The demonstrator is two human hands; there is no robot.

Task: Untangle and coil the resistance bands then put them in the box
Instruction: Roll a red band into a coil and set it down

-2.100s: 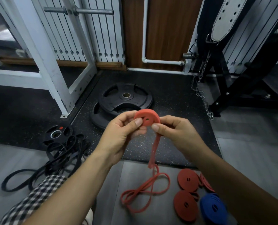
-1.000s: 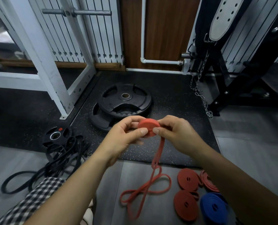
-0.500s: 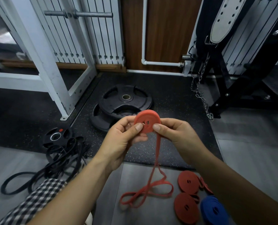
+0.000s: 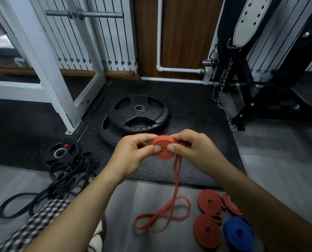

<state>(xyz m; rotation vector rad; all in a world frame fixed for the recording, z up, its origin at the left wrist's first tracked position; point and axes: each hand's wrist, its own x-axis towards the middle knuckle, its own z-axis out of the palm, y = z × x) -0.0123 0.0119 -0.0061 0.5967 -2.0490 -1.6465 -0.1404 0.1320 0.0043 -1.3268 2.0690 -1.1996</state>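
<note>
Both hands pinch one part-wound red resistance band coil (image 4: 163, 151), holding it in the air above the near part of the black rubber mat (image 4: 191, 113). On the left hand (image 4: 133, 157) the thumb presses the near face of the coil and the fingers curl behind it. The right hand (image 4: 193, 150) mirrors this, thumb on the near face and fingers wrapped over the top rim. The coil is tilted, its flat face turned toward the camera.

From the coil's lower right edge the unwound tail (image 4: 176, 179) of the same band hangs as a doubled strand and ends in loose crossed loops on the grey floor (image 4: 279, 170).

Just right of those loops lie finished red coils (image 4: 208, 201), two flat and a third partly hidden by the right forearm. A blue coil (image 4: 238, 233) lies beside the nearer one.

On the left a tangle of black bands (image 4: 66, 179) sprawls from the mat edge onto the floor, lying partly against a small weight plate (image 4: 61, 152). Two large weight plates (image 4: 138, 113) are stacked on the mat beyond the hands.

A white rack frame (image 4: 47, 60) stands at the left. At the right, a chain (image 4: 222, 106) hangs below a lifting belt (image 4: 248, 20). Checked fabric (image 4: 38, 220) shows at the lower left, under the left forearm
</note>
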